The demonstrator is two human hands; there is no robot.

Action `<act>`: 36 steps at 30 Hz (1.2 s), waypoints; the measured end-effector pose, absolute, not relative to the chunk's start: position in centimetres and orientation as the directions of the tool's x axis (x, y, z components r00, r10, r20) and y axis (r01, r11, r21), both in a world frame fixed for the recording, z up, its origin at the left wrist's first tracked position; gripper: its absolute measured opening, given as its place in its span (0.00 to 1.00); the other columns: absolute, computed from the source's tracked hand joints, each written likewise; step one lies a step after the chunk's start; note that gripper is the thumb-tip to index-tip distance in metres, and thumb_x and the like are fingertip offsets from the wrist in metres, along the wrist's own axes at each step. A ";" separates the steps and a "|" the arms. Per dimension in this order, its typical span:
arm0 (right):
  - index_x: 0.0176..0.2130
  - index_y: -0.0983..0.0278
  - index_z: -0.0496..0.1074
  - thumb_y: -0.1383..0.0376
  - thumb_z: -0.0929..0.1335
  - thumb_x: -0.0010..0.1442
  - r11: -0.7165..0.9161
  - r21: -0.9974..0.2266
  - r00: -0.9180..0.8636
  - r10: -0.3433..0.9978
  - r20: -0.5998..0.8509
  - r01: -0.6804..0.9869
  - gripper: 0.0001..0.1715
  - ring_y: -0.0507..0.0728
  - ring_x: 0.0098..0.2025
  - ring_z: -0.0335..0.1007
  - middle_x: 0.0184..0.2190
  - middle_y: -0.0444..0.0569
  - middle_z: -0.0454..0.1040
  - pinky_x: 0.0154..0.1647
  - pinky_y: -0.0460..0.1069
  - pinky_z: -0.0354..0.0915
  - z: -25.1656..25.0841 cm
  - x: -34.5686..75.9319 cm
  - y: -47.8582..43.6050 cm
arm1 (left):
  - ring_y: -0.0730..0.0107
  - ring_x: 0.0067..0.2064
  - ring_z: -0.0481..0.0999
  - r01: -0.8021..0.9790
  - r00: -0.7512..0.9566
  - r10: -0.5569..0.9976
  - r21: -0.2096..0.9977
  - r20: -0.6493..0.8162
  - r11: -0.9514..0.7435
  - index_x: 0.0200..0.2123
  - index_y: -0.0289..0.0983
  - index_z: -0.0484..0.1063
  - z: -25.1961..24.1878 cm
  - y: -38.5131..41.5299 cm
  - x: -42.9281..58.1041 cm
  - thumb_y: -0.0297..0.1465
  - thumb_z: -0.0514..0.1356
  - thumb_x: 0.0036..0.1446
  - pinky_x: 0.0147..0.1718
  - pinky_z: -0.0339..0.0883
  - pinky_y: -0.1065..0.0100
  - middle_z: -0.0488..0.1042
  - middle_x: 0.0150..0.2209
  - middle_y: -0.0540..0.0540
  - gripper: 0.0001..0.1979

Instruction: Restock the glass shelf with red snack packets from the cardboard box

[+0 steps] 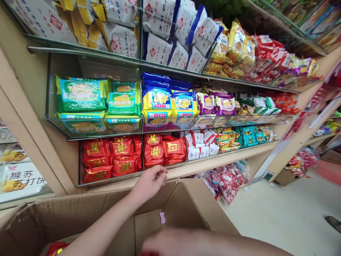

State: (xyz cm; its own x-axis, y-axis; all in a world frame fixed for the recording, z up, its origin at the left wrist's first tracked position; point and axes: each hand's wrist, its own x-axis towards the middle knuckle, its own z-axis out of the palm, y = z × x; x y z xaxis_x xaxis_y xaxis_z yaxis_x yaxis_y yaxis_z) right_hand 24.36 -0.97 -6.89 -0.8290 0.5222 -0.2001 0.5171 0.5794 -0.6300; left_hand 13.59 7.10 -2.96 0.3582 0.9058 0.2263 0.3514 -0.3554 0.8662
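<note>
My left hand (150, 182) is over the rim of a large cardboard box (183, 209), just in front of the lowest shelf bin. Its fingers are curled in, and no packet shows in them. Beyond it, red packets with gold lettering (154, 152) fill two compartments of that bin. My right hand (166, 242) is low over the box, smeared by motion, its fingers mostly hidden. A bit of red shows below it at the frame's bottom edge; whether the hand holds it is unclear. Another red packet (56, 248) lies in the box's lower left.
Above are clear-fronted bins of green soda biscuit packs (84, 95), blue-yellow packs (157, 96) and white packs (159, 48). Small white-red packets (198, 144) sit right of the red ones. Bagged red goods (230, 181) lie under the shelf, beside pale floor (266, 213).
</note>
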 end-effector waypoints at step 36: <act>0.24 0.63 0.58 0.64 0.55 0.61 0.487 -0.633 0.245 0.642 0.727 0.602 0.16 0.49 0.21 0.54 0.18 0.42 0.59 0.23 0.45 0.52 -3.7 30.6 2.9 | 0.78 0.13 0.61 0.227 0.060 0.998 0.973 0.038 -0.050 0.21 0.38 0.59 -0.6 5.1 15.0 0.54 0.44 0.50 0.13 0.52 0.76 0.59 0.13 0.56 0.25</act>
State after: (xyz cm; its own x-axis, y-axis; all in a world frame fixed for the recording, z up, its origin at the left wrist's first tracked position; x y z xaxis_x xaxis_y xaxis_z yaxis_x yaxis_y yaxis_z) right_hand 30.61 2.89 -3.69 0.2447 0.6417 0.7268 0.6024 0.4868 -0.6326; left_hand 15.05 5.09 -0.56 0.0595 0.9975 0.0378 0.2271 -0.0504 0.9726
